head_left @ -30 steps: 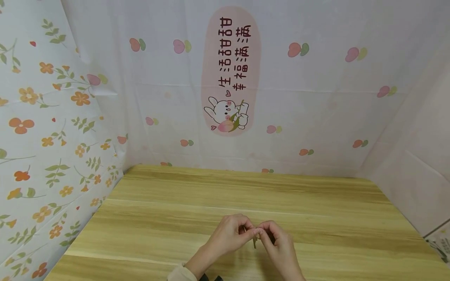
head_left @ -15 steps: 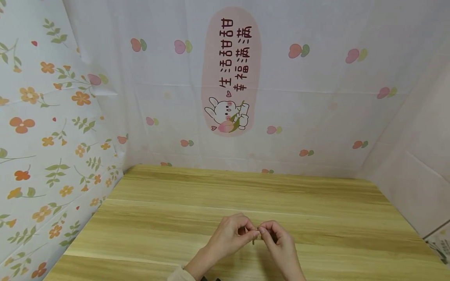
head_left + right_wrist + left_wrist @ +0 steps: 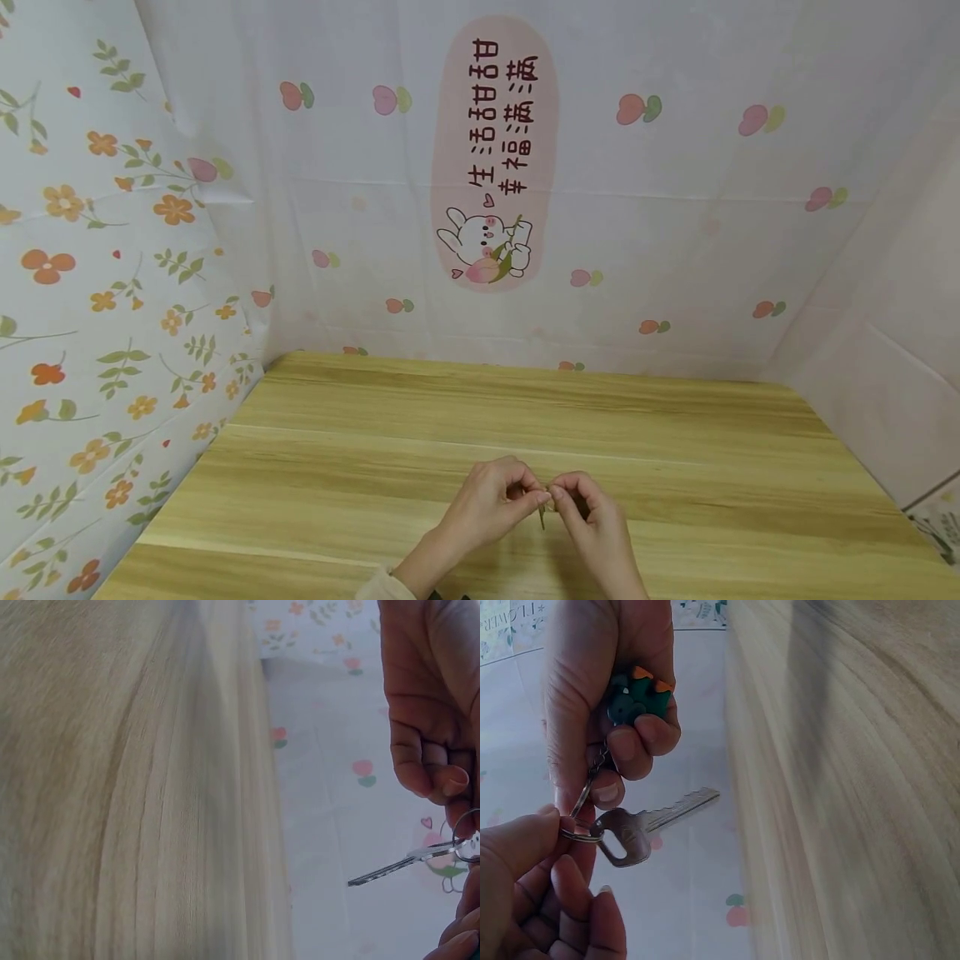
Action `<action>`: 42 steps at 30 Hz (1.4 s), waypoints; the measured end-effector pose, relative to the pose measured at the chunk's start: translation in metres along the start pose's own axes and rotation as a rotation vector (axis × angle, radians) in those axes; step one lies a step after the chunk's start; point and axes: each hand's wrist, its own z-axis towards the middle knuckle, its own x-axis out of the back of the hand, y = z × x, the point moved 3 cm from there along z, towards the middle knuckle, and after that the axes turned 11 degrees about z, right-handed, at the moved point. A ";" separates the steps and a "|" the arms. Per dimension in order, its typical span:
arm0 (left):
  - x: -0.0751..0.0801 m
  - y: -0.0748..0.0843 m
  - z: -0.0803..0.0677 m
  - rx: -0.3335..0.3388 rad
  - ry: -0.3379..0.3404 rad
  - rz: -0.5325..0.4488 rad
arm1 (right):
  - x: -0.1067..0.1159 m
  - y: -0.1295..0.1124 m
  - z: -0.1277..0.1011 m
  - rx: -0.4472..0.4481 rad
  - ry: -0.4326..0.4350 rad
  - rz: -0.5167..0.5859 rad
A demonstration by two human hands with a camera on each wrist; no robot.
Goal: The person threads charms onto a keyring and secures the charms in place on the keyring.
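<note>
A metal key (image 3: 682,811) hangs from a split key ring (image 3: 581,837), its blade pointing away to one side in the left wrist view. My left hand (image 3: 487,500) pinches that ring between thumb and forefinger. A short chain (image 3: 592,769) joins the ring to a dark green charm with orange tips (image 3: 639,701). Curled fingers of my right hand (image 3: 596,521) grip the charm, while its fingertips meet the left ones at the ring. From the head view only the key (image 3: 542,518) shows, dangling between both hands; the charm is hidden there.
Beneath the hands lies a wood-grain tabletop (image 3: 360,467). A pale printed cloth (image 3: 360,250) hangs behind it, and a floral cloth (image 3: 120,333) borders the left side. Dark small shapes (image 3: 447,596) show at the bottom edge, too cut off to identify.
Both hands stay nearly in place, fingertips together. The key between them has shifted its tilt slightly, looking shorter half a second ago and longer again now.
</note>
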 end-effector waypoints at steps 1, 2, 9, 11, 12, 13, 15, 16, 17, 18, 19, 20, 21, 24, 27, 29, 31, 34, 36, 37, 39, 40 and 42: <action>0.000 0.000 0.000 -0.012 0.007 -0.003 | 0.000 0.000 0.000 -0.020 0.004 -0.001; 0.000 0.000 0.000 -0.022 0.012 -0.010 | 0.001 0.001 0.000 -0.040 0.006 -0.001; 0.000 0.001 -0.001 -0.022 -0.023 -0.023 | 0.000 0.000 0.000 -0.018 -0.007 0.001; 0.001 0.001 0.000 -0.001 -0.044 -0.014 | -0.001 -0.001 0.000 0.042 -0.021 -0.004; 0.001 0.001 -0.001 0.012 -0.056 -0.012 | -0.001 -0.002 0.000 0.066 -0.025 -0.014; 0.001 0.001 -0.001 0.023 -0.063 -0.009 | -0.002 -0.002 0.000 0.083 -0.030 -0.021; 0.001 0.001 0.000 0.036 -0.063 -0.005 | -0.002 -0.003 0.000 0.096 -0.032 -0.027; 0.001 0.001 0.000 0.037 -0.062 -0.003 | -0.002 -0.002 -0.001 0.088 -0.030 -0.027; 0.001 0.001 0.000 0.034 -0.058 -0.002 | -0.002 -0.002 -0.001 0.077 -0.026 -0.029; 0.001 0.002 0.000 0.026 -0.052 0.001 | -0.002 -0.002 -0.001 0.062 -0.019 -0.026; 0.001 0.002 0.000 0.013 -0.042 0.006 | -0.002 -0.001 -0.001 0.046 -0.014 -0.017; 0.001 0.002 0.000 0.002 -0.033 0.007 | -0.001 -0.001 -0.001 0.025 -0.009 -0.008; 0.001 0.002 0.000 -0.008 -0.023 0.007 | -0.001 0.000 -0.001 0.001 -0.003 0.001; 0.001 0.003 0.000 -0.036 -0.001 0.000 | 0.000 0.002 -0.001 -0.072 0.009 0.017; 0.001 0.003 0.000 -0.045 -0.008 -0.013 | 0.001 0.003 -0.001 -0.099 0.011 0.024; 0.001 0.003 0.000 -0.037 -0.025 -0.017 | 0.001 0.002 -0.001 -0.075 0.007 0.015; 0.001 0.002 0.000 -0.024 -0.042 -0.012 | 0.000 0.000 -0.001 -0.031 0.000 0.005; 0.001 0.002 0.000 0.008 -0.058 -0.006 | -0.001 -0.002 -0.001 0.034 -0.011 -0.012; 0.001 0.002 0.000 0.025 -0.061 -0.001 | -0.001 -0.003 -0.001 0.057 -0.016 -0.020; 0.001 0.002 0.000 0.030 -0.061 0.000 | -0.002 -0.004 -0.001 0.064 -0.016 -0.024; 0.001 0.002 0.000 0.032 -0.059 0.000 | -0.002 -0.003 -0.001 0.061 -0.015 -0.026; 0.001 0.003 -0.001 0.028 -0.054 0.000 | -0.002 -0.003 -0.001 0.054 -0.011 -0.028; 0.000 0.003 -0.001 0.008 -0.041 0.001 | -0.001 -0.001 -0.001 0.028 -0.001 -0.029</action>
